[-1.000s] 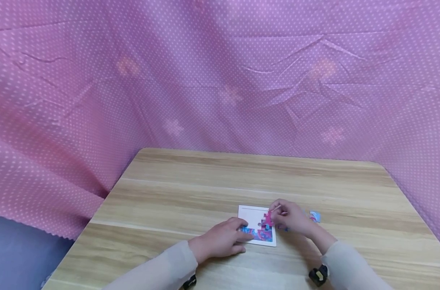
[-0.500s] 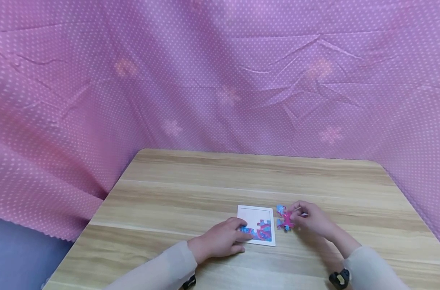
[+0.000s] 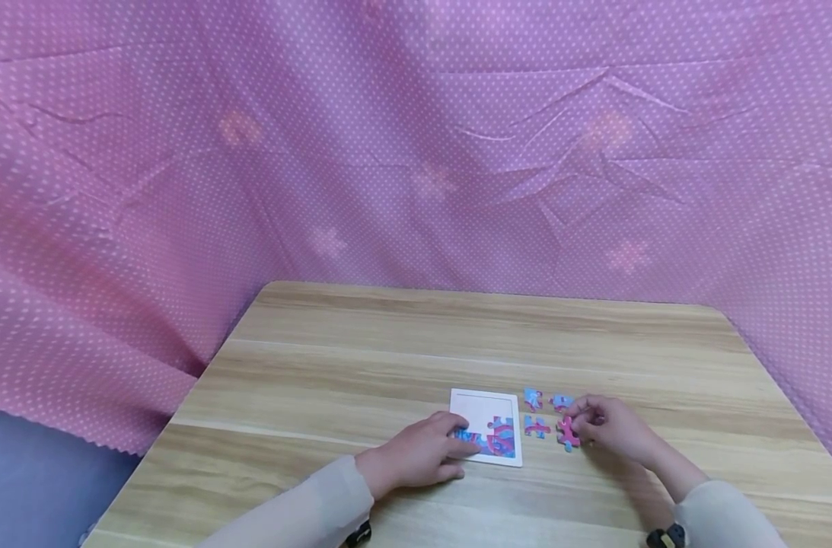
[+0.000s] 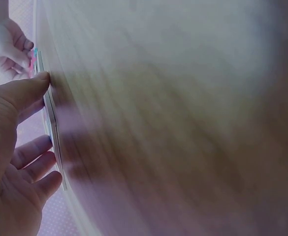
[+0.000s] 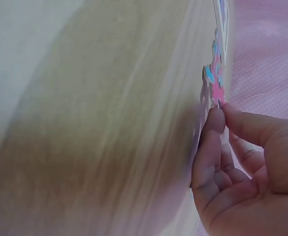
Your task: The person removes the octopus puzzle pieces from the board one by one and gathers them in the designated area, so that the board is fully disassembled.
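A square white puzzle tray lies on the table, with joined jigsaw pieces along its bottom and lower right. My left hand rests on the tray's left side with fingers extended over it; in the left wrist view its thumb lies at the tray's edge. My right hand pinches a pink jigsaw piece between thumb and forefinger, right of the tray. The right wrist view shows the pink piece at the fingertips, close over the table.
Three loose jigsaw pieces lie between tray and right hand: a blue one at the back, another blue one beside the fingers, and a pink-and-blue one in front. The wooden table ends at a pink dotted curtain.
My right hand has carried the pink piece from above the tray to the right and down, uncovering the loose pieces. The left hand has stayed on the tray.
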### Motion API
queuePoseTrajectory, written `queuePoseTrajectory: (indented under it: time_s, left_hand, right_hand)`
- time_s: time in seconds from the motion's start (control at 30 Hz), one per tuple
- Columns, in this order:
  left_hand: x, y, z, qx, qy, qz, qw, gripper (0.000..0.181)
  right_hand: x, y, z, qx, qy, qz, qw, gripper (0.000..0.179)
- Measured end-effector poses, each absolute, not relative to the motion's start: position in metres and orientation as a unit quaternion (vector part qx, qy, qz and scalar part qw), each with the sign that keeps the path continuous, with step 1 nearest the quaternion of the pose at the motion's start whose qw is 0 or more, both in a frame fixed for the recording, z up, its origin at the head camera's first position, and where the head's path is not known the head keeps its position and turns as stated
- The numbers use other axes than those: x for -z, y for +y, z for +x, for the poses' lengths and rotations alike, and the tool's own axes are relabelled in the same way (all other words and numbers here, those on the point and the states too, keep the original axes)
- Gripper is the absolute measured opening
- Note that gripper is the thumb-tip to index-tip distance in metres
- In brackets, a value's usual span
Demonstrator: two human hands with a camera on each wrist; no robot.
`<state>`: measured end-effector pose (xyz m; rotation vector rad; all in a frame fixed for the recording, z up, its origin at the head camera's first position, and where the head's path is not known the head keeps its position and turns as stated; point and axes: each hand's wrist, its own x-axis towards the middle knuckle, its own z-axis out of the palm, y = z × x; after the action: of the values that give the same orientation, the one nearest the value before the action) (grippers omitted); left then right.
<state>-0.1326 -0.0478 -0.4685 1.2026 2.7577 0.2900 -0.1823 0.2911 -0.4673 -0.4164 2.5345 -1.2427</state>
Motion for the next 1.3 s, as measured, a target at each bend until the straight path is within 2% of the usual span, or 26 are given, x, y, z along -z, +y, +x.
queuePoseTrajectory:
  time_s: [0.2, 0.43, 0.7, 1.07, 1.3]
  left_hand:
    - [0.468, -0.048, -0.133, -0.094, 0.911, 0.396, 0.071, 0.042]
    - [0.47, -0.048, -0.133, -0.092, 0.908, 0.403, 0.064, 0.042]
    - [0.469, -0.042, -0.132, -0.083, 0.904, 0.417, 0.039, 0.042]
    - [0.471, -0.028, -0.129, -0.062, 0.895, 0.441, -0.005, 0.044]
    - [0.471, -0.025, -0.129, -0.049, 0.893, 0.447, -0.003, 0.045]
  right_hand:
    - [0.469, 0.287, -0.182, 0.377, 0.908, -0.15, 0.105, 0.014]
    - [0.466, 0.284, -0.18, 0.355, 0.92, -0.144, 0.085, 0.013]
    - [0.46, 0.266, -0.183, 0.371, 0.913, -0.145, 0.087, 0.015]
    - [0.465, 0.231, -0.187, 0.41, 0.883, -0.209, 0.094, 0.014]
    - [0.465, 0.214, -0.189, 0.391, 0.885, -0.228, 0.109, 0.015]
